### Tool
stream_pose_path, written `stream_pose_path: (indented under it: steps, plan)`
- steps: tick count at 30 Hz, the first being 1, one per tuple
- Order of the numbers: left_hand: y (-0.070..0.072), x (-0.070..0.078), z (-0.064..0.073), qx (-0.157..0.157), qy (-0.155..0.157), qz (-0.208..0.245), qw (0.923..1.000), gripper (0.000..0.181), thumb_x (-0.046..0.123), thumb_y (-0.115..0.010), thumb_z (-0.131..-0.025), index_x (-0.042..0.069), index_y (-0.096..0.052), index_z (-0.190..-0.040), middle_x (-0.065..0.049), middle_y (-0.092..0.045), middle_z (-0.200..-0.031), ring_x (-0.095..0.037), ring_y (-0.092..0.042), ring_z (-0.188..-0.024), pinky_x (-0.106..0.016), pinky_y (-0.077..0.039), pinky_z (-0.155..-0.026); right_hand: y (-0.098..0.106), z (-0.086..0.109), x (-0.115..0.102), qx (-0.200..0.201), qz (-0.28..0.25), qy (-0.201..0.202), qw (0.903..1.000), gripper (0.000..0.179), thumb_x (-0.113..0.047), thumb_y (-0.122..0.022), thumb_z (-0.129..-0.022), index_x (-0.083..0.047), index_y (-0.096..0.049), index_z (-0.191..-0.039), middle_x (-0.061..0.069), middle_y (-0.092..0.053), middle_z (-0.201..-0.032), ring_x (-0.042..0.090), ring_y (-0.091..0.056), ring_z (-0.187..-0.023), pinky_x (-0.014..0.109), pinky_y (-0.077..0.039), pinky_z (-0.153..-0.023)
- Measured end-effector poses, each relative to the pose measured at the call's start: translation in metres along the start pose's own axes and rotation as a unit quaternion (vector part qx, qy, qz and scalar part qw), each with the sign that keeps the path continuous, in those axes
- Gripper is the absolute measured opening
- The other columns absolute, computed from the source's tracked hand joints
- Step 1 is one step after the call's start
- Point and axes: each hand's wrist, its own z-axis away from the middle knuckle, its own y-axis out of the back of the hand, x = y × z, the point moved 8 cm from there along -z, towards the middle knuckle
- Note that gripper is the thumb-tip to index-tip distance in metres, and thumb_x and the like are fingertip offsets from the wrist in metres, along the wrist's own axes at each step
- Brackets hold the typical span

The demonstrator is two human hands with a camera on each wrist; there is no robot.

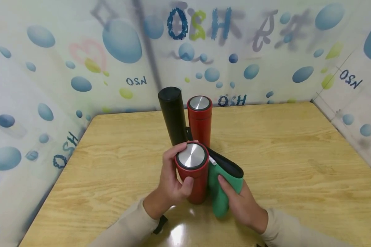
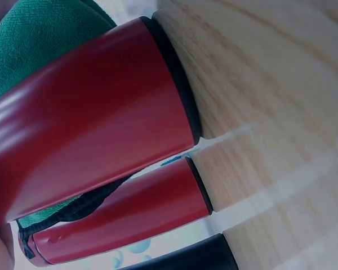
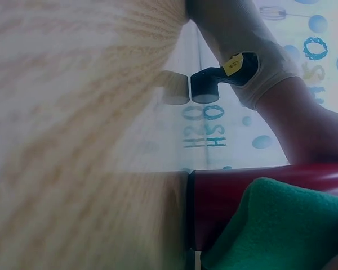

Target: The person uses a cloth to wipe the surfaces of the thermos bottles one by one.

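Observation:
A red thermos with a silver-topped lid (image 1: 200,187) stands upright on the table in front of me. My left hand (image 1: 169,180) grips it near the top, with the thumb on the near side. On its right, my right hand (image 1: 242,202) holds a folded green cloth with a black edge (image 1: 219,193) against the thermos wall. In the left wrist view the thermos body (image 2: 107,112) fills the upper left, with the cloth (image 2: 39,45) behind. The right wrist view shows the cloth (image 3: 281,230) covering part of the thermos (image 3: 225,194); the right fingers are mostly hidden.
Behind the held thermos stand a second red thermos (image 1: 200,128) and a black bottle (image 1: 173,118), close together. The wooden table (image 1: 117,164) extends to both sides and meets a patterned wall covering (image 1: 111,92) at the back. A black device (image 3: 205,87) sits on the left wrist.

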Motion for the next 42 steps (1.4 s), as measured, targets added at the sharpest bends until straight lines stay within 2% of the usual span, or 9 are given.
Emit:
stream_pose_path:
  steps: [5, 8, 15, 18, 22, 30, 33, 39, 42]
  plan:
    - [-0.001, 0.002, 0.0, 0.0, -0.01, 0.003, 0.9999, 0.065, 0.038, -0.052, -0.099, -0.014, -0.03, -0.132, -0.027, -0.052, -0.123, -0.027, -0.058, -0.116, -0.031, -0.052, -0.101, 0.002, 0.0, -0.007, 0.009, -0.004, 0.042, 0.9991, 0.03, -0.009, -0.042, -0.106, 0.006, -0.052, -0.13, -0.003, -0.065, -0.104, 0.005, -0.063, -0.095, 0.023, -0.054, -0.084]
    - [-0.002, 0.004, 0.0, 0.005, -0.02, -0.001, 0.9998, 0.066, 0.038, -0.055, -0.098, -0.014, -0.03, -0.131, -0.028, -0.051, -0.122, -0.028, -0.057, -0.115, -0.031, -0.052, -0.1, 0.005, 0.001, -0.01, 0.025, -0.02, 0.054, 0.998, 0.03, -0.006, -0.043, -0.106, 0.008, -0.051, -0.131, -0.01, -0.066, -0.108, 0.003, -0.063, -0.099, 0.02, -0.054, -0.086]
    - [-0.002, 0.005, -0.003, 0.008, -0.019, -0.015, 0.9997, 0.066, 0.037, -0.061, -0.097, -0.012, -0.032, -0.131, -0.026, -0.051, -0.124, -0.028, -0.054, -0.12, -0.031, -0.051, -0.102, 0.008, 0.002, -0.017, 0.034, -0.051, 0.089, 0.9942, 0.032, 0.0, -0.042, -0.104, 0.007, -0.048, -0.135, -0.01, -0.066, -0.118, 0.003, -0.064, -0.108, 0.018, -0.053, -0.091]
    - [-0.003, 0.005, -0.002, 0.005, -0.018, -0.018, 0.9997, 0.066, 0.037, -0.062, -0.096, -0.01, -0.033, -0.132, -0.026, -0.051, -0.124, -0.027, -0.053, -0.121, -0.03, -0.051, -0.101, 0.006, 0.001, -0.017, 0.025, -0.044, 0.085, 0.995, 0.033, -0.001, -0.041, -0.105, 0.008, -0.047, -0.135, -0.011, -0.066, -0.118, 0.002, -0.063, -0.108, 0.018, -0.053, -0.091]
    - [-0.003, 0.004, -0.002, 0.003, -0.017, -0.016, 0.9997, 0.066, 0.037, -0.063, -0.096, -0.008, -0.032, -0.133, -0.026, -0.052, -0.124, -0.028, -0.054, -0.121, -0.032, -0.052, -0.1, 0.005, -0.001, -0.013, 0.019, -0.028, 0.055, 0.9979, 0.035, -0.008, -0.042, -0.106, 0.006, -0.048, -0.138, -0.01, -0.065, -0.121, 0.003, -0.062, -0.11, 0.018, -0.052, -0.093]
    - [-0.004, 0.003, -0.001, -0.001, -0.002, -0.018, 0.9998, 0.065, 0.038, -0.063, -0.096, -0.006, -0.033, -0.133, -0.026, -0.051, -0.125, -0.027, -0.053, -0.121, -0.031, -0.052, -0.099, 0.002, -0.004, -0.005, 0.006, -0.017, 0.005, 0.9998, 0.039, -0.015, -0.044, -0.107, 0.0, -0.048, -0.142, 0.003, -0.061, -0.13, 0.003, -0.059, -0.116, 0.018, -0.049, -0.097]
    - [-0.004, 0.003, -0.002, 0.003, -0.006, -0.018, 0.9998, 0.065, 0.037, -0.064, -0.096, -0.006, -0.033, -0.133, -0.026, -0.052, -0.124, -0.027, -0.054, -0.121, -0.032, -0.052, -0.099, 0.003, -0.004, -0.006, 0.009, -0.018, 0.009, 0.9998, 0.038, -0.015, -0.044, -0.107, 0.001, -0.049, -0.141, -0.001, -0.063, -0.127, 0.003, -0.06, -0.114, 0.019, -0.05, -0.096]
    - [-0.002, 0.003, -0.003, 0.014, -0.012, -0.019, 0.9996, 0.066, 0.038, -0.066, -0.094, -0.007, -0.035, -0.131, -0.027, -0.052, -0.124, -0.027, -0.055, -0.12, -0.032, -0.052, -0.099, 0.007, -0.001, -0.015, 0.027, -0.04, 0.071, 0.9963, 0.033, -0.005, -0.042, -0.105, 0.008, -0.048, -0.135, -0.011, -0.066, -0.117, 0.003, -0.064, -0.106, 0.019, -0.053, -0.091]
    - [-0.002, 0.003, -0.003, 0.016, -0.014, -0.019, 0.9996, 0.067, 0.038, -0.067, -0.094, -0.008, -0.036, -0.131, -0.027, -0.052, -0.124, -0.027, -0.055, -0.119, -0.032, -0.052, -0.099, 0.007, 0.0, -0.017, 0.027, -0.04, 0.082, 0.9954, 0.032, -0.002, -0.042, -0.105, 0.009, -0.049, -0.134, -0.012, -0.066, -0.115, 0.002, -0.064, -0.104, 0.019, -0.054, -0.089]
